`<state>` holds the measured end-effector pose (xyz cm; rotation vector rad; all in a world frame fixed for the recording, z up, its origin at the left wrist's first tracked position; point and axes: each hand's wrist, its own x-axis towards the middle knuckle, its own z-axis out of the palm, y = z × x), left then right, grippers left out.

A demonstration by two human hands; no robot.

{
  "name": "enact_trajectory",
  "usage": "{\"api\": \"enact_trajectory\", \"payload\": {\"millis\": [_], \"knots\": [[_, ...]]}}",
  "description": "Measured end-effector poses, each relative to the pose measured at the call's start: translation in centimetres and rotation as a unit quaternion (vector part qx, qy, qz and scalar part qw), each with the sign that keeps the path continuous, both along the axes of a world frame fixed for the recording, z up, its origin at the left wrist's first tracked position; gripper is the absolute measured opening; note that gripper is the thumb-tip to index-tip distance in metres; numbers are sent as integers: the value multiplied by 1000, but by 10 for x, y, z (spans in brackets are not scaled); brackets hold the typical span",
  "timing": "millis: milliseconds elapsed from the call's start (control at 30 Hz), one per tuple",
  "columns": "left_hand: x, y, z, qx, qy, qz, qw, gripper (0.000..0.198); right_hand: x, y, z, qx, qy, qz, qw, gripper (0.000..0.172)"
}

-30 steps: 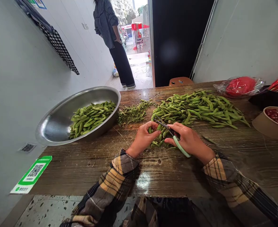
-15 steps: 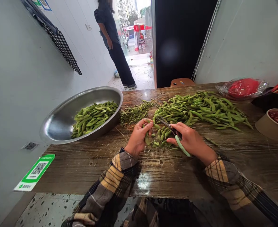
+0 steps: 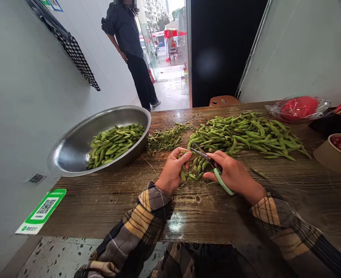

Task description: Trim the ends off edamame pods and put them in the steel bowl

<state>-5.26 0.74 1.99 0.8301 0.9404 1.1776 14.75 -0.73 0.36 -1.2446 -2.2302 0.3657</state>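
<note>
Pointing toward the scissors (image 3: 220, 180), a green pod (image 3: 183, 173) hangs in the person's left hand (image 3: 172, 172), with a second pod end showing between thumb and forefinger. The left fingers are closed in a pinch on these pods; how many more sit inside the palm cannot be told. The right hand (image 3: 232, 173) is wrapped around the pale green handles, its fingers bent through or about them, and the blades stand slightly apart.

Since half a second ago, the left hand has shifted toward the blades, and the pod end, raised a little apart from them then, is now right beside their tips. That seems to put it within reach of a snip, though whether metal touches pod is too small to tell.

Just beneath the blades lies a small pile (image 3: 199, 166) of pods on the wooden table (image 3: 124, 208). Beyond and to the right spreads a large heap (image 3: 254, 133); to the left are scattered trimmings (image 3: 168, 138), then a tilted steel basin (image 3: 72, 148) holding more pods. Near the doorway, another person (image 3: 126, 46) has turned and stands farther left.
</note>
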Motion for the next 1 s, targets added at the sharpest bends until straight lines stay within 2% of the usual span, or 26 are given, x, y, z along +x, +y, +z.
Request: {"api": "enact_trajectory", "payload": {"millis": [267, 433, 500, 567, 633, 700, 767, 833, 900, 1000], "knots": [[-1, 2, -3, -25, -37, -29, 999, 30, 1, 0, -4, 30, 0, 0, 1000, 42], [-4, 5, -1, -28, -36, -12, 999, 23, 0, 1, -4, 37, 6, 6, 999, 40], [-6, 7, 0, -10, -5, -6, 1000, 17, 2, 3, -5, 45, 26, -11, 999, 41], [-7, 9, -2, 32, 93, -16, 995, 12, 4, 6, -6, 53, 39, -35, 997, 42], [-8, 10, -5, 96, 252, -29, 963, 11, 5, 8, -7, 56, 38, -44, 997, 42], [-8, 11, -11, 159, 409, -40, 898, 12, 5, 8, -8, 59, 33, -41, 997, 42], [-6, 11, -17, 198, 516, -53, 832, 12, 5, 8, -8, 60, 31, -34, 997, 42], [-5, 12, -21, 212, 577, -65, 786, 11, 4, 7, -9, 61, 31, -32, 997, 42], [-2, 12, -23, 211, 610, -67, 761, 12, 3, 7, -9, 59, 31, -33, 997, 42], [0, 14, -24, 201, 632, -64, 746, 13, 3, 7, -8, 53, 27, -31, 998, 41]]}}
